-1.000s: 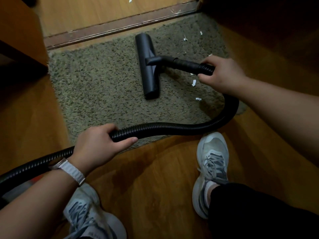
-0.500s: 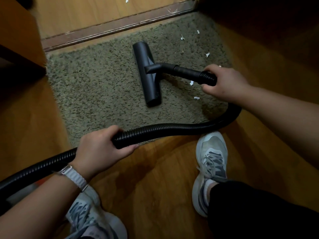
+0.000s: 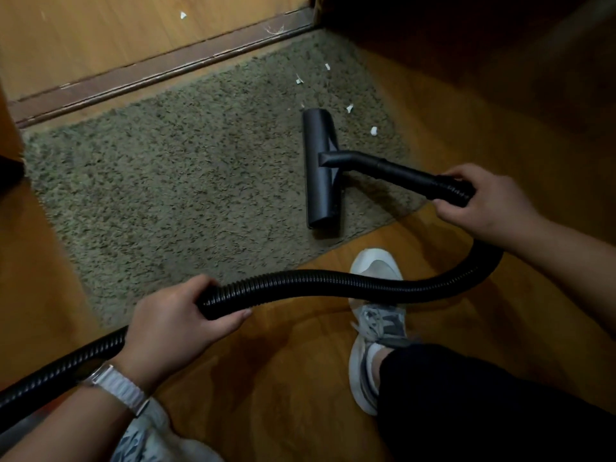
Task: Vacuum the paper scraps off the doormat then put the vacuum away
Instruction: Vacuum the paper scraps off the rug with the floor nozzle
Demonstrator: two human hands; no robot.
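A speckled olive doormat (image 3: 173, 181) lies on the wooden floor in front of a door threshold. The black vacuum floor nozzle (image 3: 320, 168) rests flat near the mat's right edge. My right hand (image 3: 483, 203) grips the ribbed hose end behind the nozzle's tube. My left hand (image 3: 170, 323) holds the black corrugated hose (image 3: 333, 283) lower down, with a white watch on the wrist. Several white paper scraps (image 3: 373, 131) lie on the mat beyond and right of the nozzle. The vacuum body is out of view.
A dark wooden threshold strip (image 3: 160, 73) runs along the mat's far side, with one paper scrap (image 3: 182, 15) on the floor past it. My grey sneaker (image 3: 376, 328) stands just off the mat's near edge. Dark furniture sits at left and upper right.
The nozzle has been pulled back toward me and to the right across the mat, over the scraps that lay near my right hand. Both hands kept their grip on the hose.
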